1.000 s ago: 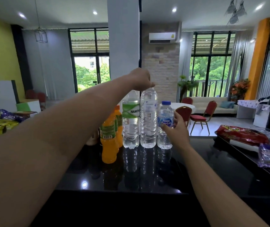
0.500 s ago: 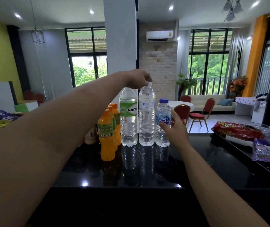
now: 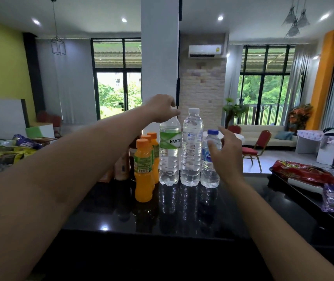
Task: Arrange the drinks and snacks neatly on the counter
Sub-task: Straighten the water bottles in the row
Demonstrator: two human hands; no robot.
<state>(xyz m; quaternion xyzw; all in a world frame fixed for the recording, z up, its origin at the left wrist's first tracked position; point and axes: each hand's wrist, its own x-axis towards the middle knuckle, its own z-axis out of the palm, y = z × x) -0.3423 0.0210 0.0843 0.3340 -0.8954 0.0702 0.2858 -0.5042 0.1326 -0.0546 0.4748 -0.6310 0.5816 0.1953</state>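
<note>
while three water bottles (image 3: 190, 151) stand upright mid-frame on the black counter (image 3: 182, 211), the left hand (image 3: 161, 107) pinches the green-labelled bottle's top; the right hand (image 3: 227, 154) hovers spread beside the smallest bottle.

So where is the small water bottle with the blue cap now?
The small blue-capped bottle stands on the black counter, at the right end of the water bottle row, beside the tall clear bottle.
</note>
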